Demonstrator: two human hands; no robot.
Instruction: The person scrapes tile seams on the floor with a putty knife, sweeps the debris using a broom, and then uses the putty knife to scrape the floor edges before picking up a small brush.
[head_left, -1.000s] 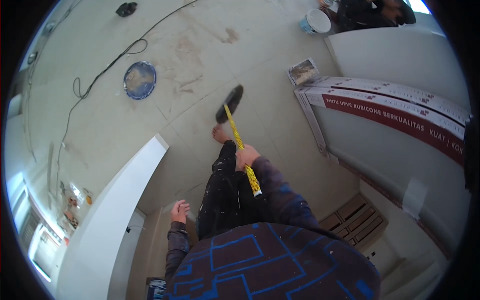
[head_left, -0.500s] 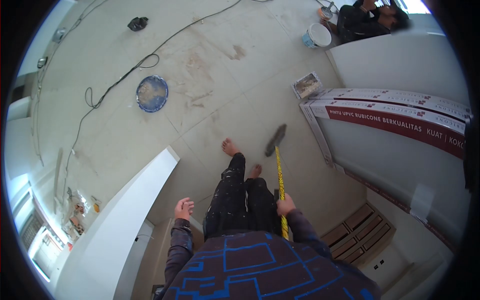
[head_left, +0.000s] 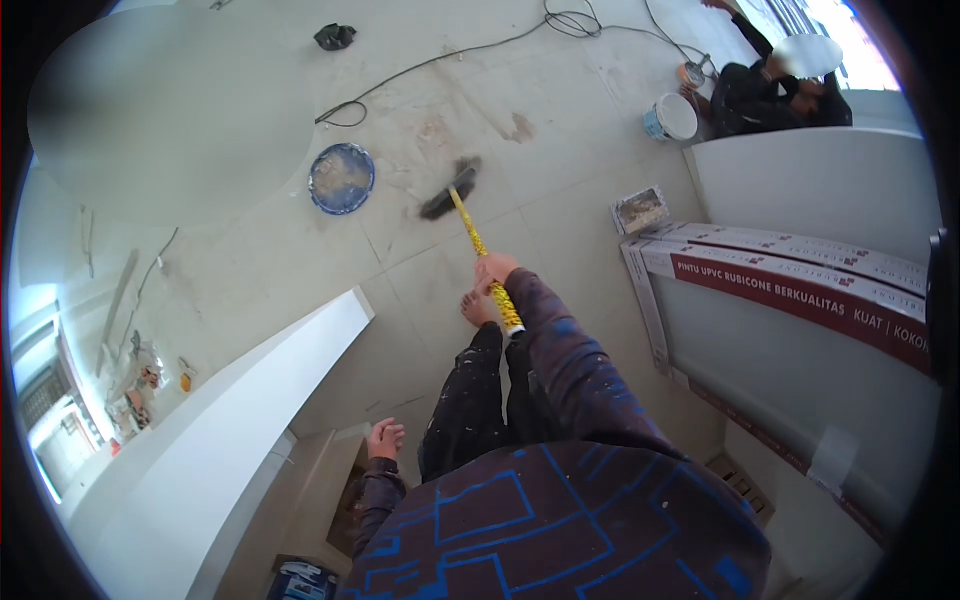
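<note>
My right hand [head_left: 495, 270] is closed around the yellow patterned handle of a broom [head_left: 470, 225], and the arm is stretched forward. The broom's dark, blurred head [head_left: 450, 194] is on the pale tiled floor, amid dusty smears. Just left of the head lies a round blue-rimmed tub or lid [head_left: 341, 180] with dried, whitish residue inside. My left hand [head_left: 386, 438] hangs at my side, fingers loosely apart, with nothing in it. It is nearest the white panel edge. One bare foot [head_left: 478, 308] shows below the broom handle.
A long white panel [head_left: 270, 400] stands on the left. Boxed door panels [head_left: 790, 285] lean on the right, beside a small dirty tray [head_left: 641, 211]. A person [head_left: 765, 100] sits at the upper right near a white bucket [head_left: 672, 118]. A cable [head_left: 430, 62] crosses the floor.
My right hand has swung the broom forward and left, from beside my leg to near the blue-rimmed tub. My left hand still hangs empty. The seated person has raised an arm.
</note>
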